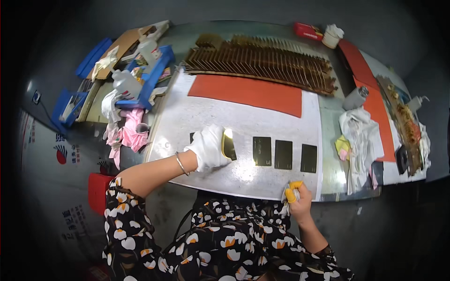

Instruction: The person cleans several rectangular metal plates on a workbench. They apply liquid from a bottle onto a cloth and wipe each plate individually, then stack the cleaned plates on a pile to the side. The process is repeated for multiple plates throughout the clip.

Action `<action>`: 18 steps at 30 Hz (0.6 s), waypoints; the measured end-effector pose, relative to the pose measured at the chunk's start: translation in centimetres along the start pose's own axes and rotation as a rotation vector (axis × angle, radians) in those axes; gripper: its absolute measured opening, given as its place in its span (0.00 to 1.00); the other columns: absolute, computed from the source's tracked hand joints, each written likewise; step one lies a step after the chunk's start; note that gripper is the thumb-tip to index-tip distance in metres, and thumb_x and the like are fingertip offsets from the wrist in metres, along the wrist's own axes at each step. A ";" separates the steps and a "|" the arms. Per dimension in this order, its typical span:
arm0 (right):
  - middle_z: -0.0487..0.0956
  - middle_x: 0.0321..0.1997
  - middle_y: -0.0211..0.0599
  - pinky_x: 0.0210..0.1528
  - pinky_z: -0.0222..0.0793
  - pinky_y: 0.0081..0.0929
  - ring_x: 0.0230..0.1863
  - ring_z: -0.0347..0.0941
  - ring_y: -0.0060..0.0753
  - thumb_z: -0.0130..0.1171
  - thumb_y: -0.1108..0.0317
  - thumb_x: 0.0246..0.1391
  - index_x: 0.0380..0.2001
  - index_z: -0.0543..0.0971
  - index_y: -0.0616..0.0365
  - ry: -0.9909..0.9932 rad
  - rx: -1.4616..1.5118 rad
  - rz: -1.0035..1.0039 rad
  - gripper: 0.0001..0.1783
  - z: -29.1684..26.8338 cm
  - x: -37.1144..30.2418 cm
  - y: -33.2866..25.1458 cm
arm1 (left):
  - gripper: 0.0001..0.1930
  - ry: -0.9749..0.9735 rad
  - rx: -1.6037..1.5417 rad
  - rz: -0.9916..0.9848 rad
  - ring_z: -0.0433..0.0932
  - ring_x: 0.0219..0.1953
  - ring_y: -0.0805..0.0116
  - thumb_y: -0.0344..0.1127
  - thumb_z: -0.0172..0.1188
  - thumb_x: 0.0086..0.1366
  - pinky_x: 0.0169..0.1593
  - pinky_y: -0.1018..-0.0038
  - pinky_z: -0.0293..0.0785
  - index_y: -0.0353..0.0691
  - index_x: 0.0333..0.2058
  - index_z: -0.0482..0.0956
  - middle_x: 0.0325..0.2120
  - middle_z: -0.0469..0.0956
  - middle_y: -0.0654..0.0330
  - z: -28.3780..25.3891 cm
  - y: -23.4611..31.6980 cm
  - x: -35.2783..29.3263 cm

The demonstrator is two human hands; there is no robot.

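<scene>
greenish table carries a white sheet; on the sheet, dark rectangular plates in a row, orange mat toward the far part. brown slatted rack just behind mat, crumpled white cloth at right, red box near far edge.

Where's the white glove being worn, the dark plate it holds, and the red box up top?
White glove (208,146): head view, its back.
Dark plate (229,148): head view, its visible face.
Red box (308,31): head view, its side.
</scene>
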State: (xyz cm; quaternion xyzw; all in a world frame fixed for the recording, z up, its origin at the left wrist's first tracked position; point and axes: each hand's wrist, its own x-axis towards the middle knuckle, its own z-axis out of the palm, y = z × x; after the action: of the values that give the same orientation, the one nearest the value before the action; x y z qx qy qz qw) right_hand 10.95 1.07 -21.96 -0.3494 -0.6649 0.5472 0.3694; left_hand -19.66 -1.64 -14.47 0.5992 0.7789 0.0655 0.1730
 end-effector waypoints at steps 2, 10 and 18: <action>0.72 0.18 0.29 0.22 0.62 0.17 0.19 0.65 0.15 0.58 0.70 0.50 0.26 0.71 0.62 -0.019 -0.015 0.040 0.08 -0.1 -0.1 0.2 | 0.33 0.145 0.127 0.127 0.73 0.38 0.51 0.51 0.68 0.33 0.41 0.63 0.71 0.33 0.36 0.70 0.34 0.72 0.48 0.4 -0.2 -0.8; 0.71 0.18 0.28 0.21 0.61 0.18 0.18 0.64 0.17 0.60 0.68 0.46 0.24 0.72 0.61 0.044 -0.132 0.040 0.09 -0.6 -0.4 0.4 | 0.37 0.365 0.081 0.417 0.71 0.42 0.50 0.49 0.66 0.36 0.49 0.65 0.66 0.30 0.44 0.68 0.36 0.73 0.45 -9.7 -4.0 7.5; 0.71 0.18 0.27 0.21 0.60 0.17 0.18 0.64 0.17 0.61 0.65 0.45 0.22 0.72 0.60 0.051 -0.131 0.076 0.11 -0.7 0.1 -0.5 | 0.49 0.094 0.669 -0.011 0.60 0.58 0.56 0.48 0.66 0.40 0.57 0.63 0.61 0.43 0.61 0.52 0.57 0.58 0.55 -19.9 -9.1 27.6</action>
State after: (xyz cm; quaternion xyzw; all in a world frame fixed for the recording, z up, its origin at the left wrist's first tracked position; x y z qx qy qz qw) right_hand 11.53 1.38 -21.42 -0.4119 -0.6759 0.5068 0.3415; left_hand -41.01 24.36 -4.02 0.6149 0.7677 -0.1669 -0.0690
